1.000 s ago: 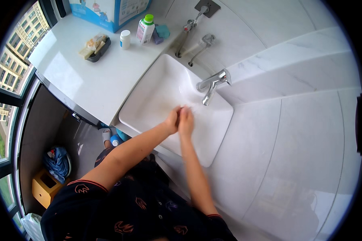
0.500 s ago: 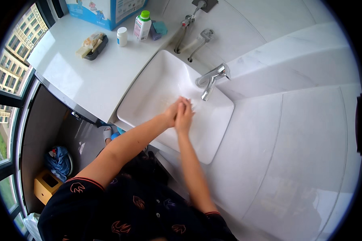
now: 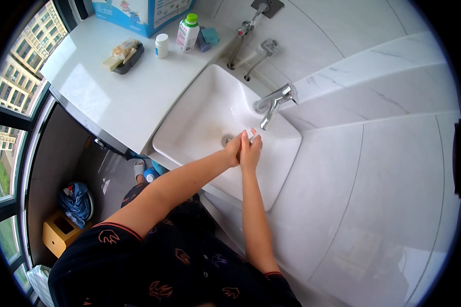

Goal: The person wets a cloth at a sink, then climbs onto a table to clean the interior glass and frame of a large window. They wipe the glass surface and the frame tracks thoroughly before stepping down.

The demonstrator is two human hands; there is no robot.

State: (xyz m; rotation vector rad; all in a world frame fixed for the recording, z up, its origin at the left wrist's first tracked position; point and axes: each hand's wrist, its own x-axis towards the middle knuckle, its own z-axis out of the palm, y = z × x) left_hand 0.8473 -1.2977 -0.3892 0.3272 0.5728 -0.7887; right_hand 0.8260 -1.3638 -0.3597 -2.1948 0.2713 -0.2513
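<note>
Left hand (image 3: 233, 150): pressed against the other hand above the white wash basin (image 3: 189, 117), just beside the round metal drain (image 3: 227, 139).
Right hand (image 3: 251, 151): laid along the left one, wrist toward the basin's near rim, just below the chrome faucet (image 3: 276, 101).
Fingers: pointing away from the body and partly overlapping; cannot tell whether clenched around anything, palms being hidden from view.
Wash basin: set beside the pale tabletop (image 3: 133, 100), under both hands, white-walled with rounded corners.
Faucet: mounted at the far side, spout angled down over the basin, near the fingertips.
Tabletop, near its middle: black soap dish (image 3: 134, 63) bearing a pale soap bar (image 3: 110, 64) and other lumpy pieces, too small to tell apart.
Tabletop, toward the wall: small white bottle (image 3: 162, 48), upright; white bottle with green cap (image 3: 187, 37), upright and close by; purple piece (image 3: 204, 43) and teal piece (image 3: 210, 36) just beside it.
Tabletop, far end: blue-and-white box (image 3: 123, 16), partly cut off.
Wall: red-marked valve (image 3: 243, 29) beyond the basin.
Floor: tan hollow-topped stool (image 3: 57, 235) near bunched blue cloth (image 3: 76, 204).
</note>
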